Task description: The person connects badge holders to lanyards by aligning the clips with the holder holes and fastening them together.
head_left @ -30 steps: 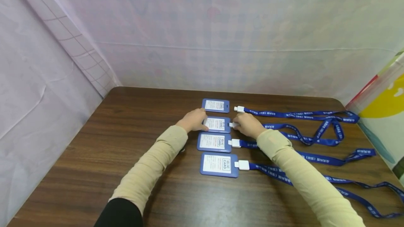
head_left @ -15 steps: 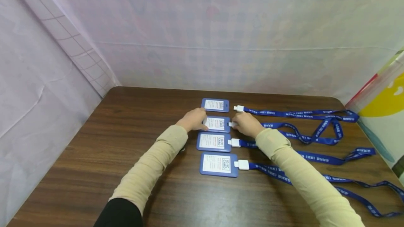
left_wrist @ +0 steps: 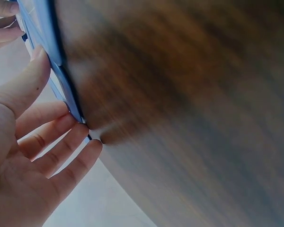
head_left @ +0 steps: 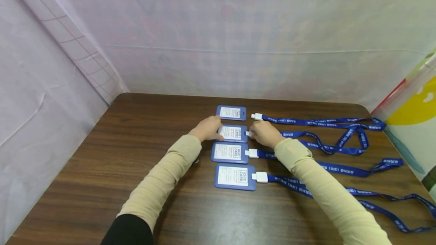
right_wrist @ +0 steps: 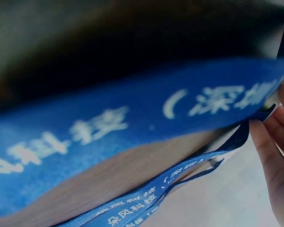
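Several blue ID badge holders lie in a column on the table. My left hand (head_left: 206, 128) holds the left end of the second-farthest badge holder (head_left: 234, 133) between thumb and fingers. In the left wrist view, the thumb (left_wrist: 31, 85) and fingertips touch its edges. At its right end, my right hand (head_left: 266, 133) pinches the white clip (head_left: 251, 134) of a blue lanyard (head_left: 308, 136). The clip's tip meets the holder's slotted end; fingers hide most of the clip. In the right wrist view, printed lanyard strap (right_wrist: 132, 123) crosses in front of the fingers.
The farthest badge holder (head_left: 231, 112) lies apart from its lanyard clip (head_left: 257, 116). Two nearer holders, the third (head_left: 229, 152) and the nearest (head_left: 234, 177), have clips at their slotted ends. Lanyards stretch rightward across the brown wooden table (head_left: 136, 154). White curtain (head_left: 225, 41) hangs behind.
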A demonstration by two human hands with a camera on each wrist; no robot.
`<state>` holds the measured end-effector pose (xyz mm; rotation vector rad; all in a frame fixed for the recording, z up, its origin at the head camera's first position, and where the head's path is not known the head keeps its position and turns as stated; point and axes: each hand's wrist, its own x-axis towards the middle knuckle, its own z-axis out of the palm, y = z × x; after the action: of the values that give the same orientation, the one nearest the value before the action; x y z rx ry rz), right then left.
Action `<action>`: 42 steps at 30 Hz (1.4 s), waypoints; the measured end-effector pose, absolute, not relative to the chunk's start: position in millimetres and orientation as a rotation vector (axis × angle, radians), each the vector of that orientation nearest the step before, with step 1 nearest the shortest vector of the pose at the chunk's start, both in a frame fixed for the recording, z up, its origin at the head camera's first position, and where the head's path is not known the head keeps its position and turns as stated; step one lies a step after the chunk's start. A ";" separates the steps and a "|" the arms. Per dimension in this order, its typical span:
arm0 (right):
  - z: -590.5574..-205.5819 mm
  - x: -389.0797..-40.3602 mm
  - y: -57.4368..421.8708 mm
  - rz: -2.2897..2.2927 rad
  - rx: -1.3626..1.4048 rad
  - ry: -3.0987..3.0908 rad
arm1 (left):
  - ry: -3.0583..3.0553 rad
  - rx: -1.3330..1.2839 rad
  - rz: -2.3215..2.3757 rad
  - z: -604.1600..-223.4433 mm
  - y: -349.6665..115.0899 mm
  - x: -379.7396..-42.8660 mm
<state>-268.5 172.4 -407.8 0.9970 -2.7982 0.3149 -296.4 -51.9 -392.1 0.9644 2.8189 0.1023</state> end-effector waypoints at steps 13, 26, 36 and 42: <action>-409.4 -268.5 173.1 0.308 0.992 -2.783 | 2.826 0.961 0.104 -393.9 -51.7 -296.6; -409.1 -269.0 173.5 0.287 1.032 -2.749 | 2.823 0.956 0.086 -391.9 -51.6 -295.6; -408.0 -268.7 172.7 0.284 1.039 -2.747 | 2.829 0.957 0.083 -391.2 -50.8 -295.0; -407.8 -268.7 173.7 0.276 1.061 -2.723 | 2.840 0.974 0.088 -391.9 -50.4 -294.6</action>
<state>-268.7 173.7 -407.8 1.0614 -2.7234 0.2755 -294.6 -50.4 -391.9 0.9739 2.8403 0.0879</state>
